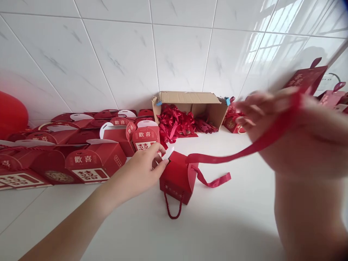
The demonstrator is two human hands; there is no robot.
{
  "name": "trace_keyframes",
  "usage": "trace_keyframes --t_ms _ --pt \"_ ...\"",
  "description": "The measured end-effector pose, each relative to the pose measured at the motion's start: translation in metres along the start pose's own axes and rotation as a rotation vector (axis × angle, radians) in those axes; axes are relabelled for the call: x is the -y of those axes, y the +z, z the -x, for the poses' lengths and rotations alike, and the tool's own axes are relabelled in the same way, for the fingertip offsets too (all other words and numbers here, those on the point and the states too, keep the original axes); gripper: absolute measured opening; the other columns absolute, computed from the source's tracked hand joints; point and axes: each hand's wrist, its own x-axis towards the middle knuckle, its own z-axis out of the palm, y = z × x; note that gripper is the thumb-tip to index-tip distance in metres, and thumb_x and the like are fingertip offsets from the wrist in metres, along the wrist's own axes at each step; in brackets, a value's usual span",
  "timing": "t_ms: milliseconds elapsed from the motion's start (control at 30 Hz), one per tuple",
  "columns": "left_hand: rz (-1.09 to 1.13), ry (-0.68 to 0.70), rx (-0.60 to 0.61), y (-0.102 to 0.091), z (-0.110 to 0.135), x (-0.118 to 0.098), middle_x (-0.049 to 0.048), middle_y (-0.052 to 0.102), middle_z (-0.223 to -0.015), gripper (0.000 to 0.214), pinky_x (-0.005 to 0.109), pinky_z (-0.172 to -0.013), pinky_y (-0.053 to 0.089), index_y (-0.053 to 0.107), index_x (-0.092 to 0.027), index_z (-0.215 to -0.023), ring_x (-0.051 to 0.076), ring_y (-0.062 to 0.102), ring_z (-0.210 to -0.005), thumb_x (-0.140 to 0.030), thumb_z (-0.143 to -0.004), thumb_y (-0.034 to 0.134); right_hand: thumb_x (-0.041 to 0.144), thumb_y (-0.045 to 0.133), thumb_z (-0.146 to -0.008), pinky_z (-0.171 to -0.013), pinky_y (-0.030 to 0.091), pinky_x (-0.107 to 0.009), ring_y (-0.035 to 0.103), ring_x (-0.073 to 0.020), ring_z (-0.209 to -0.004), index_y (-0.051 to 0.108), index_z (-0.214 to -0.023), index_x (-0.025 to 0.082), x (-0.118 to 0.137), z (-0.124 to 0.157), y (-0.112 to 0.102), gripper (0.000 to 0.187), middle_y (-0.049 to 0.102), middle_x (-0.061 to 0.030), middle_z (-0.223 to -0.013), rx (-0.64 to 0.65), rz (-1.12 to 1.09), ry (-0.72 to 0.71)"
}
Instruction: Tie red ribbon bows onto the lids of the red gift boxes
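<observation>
A small red gift box (178,170) lies on the white surface in front of me, a dark red cord handle (173,216) hanging from its near side. My left hand (150,161) pinches a pale flap at the box's left end between thumb and fingers. From the box's right side a red ribbon (231,158) runs up to my right hand (296,127), raised and blurred by motion, which grips it. The ribbon's other, short tail (214,181) rests on the surface. Exactly where my right fingers pinch is smeared.
Several assembled red gift boxes (92,159) crowd the left side. Against the tiled wall (179,54) stands an open cardboard box (190,97) with a heap of red ribbons (175,121). More red boxes (307,74) stand at the right, and a red rounded object (12,114) is at far left.
</observation>
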Motion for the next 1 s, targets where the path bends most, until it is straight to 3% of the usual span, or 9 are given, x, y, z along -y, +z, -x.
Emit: trace_keyframes --t_ms 67,167,267,533,667,867,1000 --pt "0.059 0.005 -0.024 0.0 -0.001 0.0 0.0014 0.068 -0.096 0.033 0.027 -0.064 0.046 0.05 -0.028 -0.106 0.019 0.063 -0.081 -0.053 -0.085 0.047 0.034 0.056 -0.084 -0.094 0.043 -0.037 0.054 -0.0225 -0.112 0.06 -0.07 0.024 -0.011 -0.002 0.019 0.017 0.062 0.0004 -0.105 0.144 -0.005 0.099" --pt "0.121 0.015 0.025 0.0 0.0 -0.002 0.002 0.069 -0.092 0.037 0.028 -0.063 0.046 0.053 -0.026 -0.107 0.02 0.063 -0.077 -0.055 -0.085 0.045 0.035 0.055 -0.085 -0.086 0.044 -0.033 0.055 -0.0227 -0.107 0.062 -0.07 0.018 -0.031 -0.002 0.043 0.023 0.059 -0.0031 -0.118 0.368 0.201 0.39" --pt "0.163 0.009 0.063 0.0 0.002 -0.004 0.0018 0.07 -0.086 0.04 0.029 -0.065 0.047 0.053 -0.026 -0.112 0.02 0.064 -0.073 -0.054 -0.085 0.046 0.036 0.055 -0.084 -0.082 0.044 -0.03 0.055 -0.0224 -0.108 0.066 -0.076 0.018 -0.047 0.001 0.058 0.023 0.057 -0.0043 -0.122 0.469 0.36 0.484" --pt "0.169 -0.019 0.082 0.002 0.006 -0.004 0.0025 0.07 -0.097 0.045 0.031 -0.065 0.047 0.046 -0.032 -0.127 0.021 0.064 -0.077 -0.051 -0.086 0.047 0.037 0.05 -0.086 -0.079 0.045 -0.026 0.056 -0.0197 -0.104 0.068 -0.084 0.019 -0.062 0.007 0.069 0.025 0.059 -0.0041 -0.118 0.525 0.394 0.476" --pt "0.169 -0.009 0.126 0.002 0.009 -0.008 0.0008 0.068 -0.083 0.046 0.028 -0.056 0.043 0.047 -0.031 -0.126 0.019 0.061 -0.068 -0.054 -0.086 0.044 0.033 0.05 -0.086 -0.079 0.045 -0.026 0.057 -0.0184 -0.101 0.068 -0.08 0.02 -0.064 0.009 0.072 0.023 0.062 -0.0024 -0.111 0.571 0.36 0.449" --pt "0.154 0.031 0.095 0.003 0.005 -0.008 -0.0014 0.062 -0.077 0.036 0.025 -0.055 0.04 0.058 -0.027 -0.101 0.015 0.056 -0.066 -0.053 -0.09 0.036 0.029 0.048 -0.086 -0.081 0.044 -0.025 0.056 -0.018 -0.104 0.067 -0.078 0.02 -0.068 0.012 0.074 0.022 0.061 -0.0015 -0.116 0.608 0.373 0.39" --pt "0.144 0.07 0.111 0.007 0.0 -0.004 -0.0023 0.057 -0.069 0.032 0.024 -0.051 0.036 0.053 -0.021 -0.077 0.012 0.05 -0.059 -0.048 -0.09 0.041 0.031 0.047 -0.087 -0.079 0.045 -0.027 0.056 -0.0191 -0.103 0.068 -0.081 0.019 -0.069 0.013 0.076 0.025 0.061 -0.0037 -0.116 0.626 0.409 0.37"
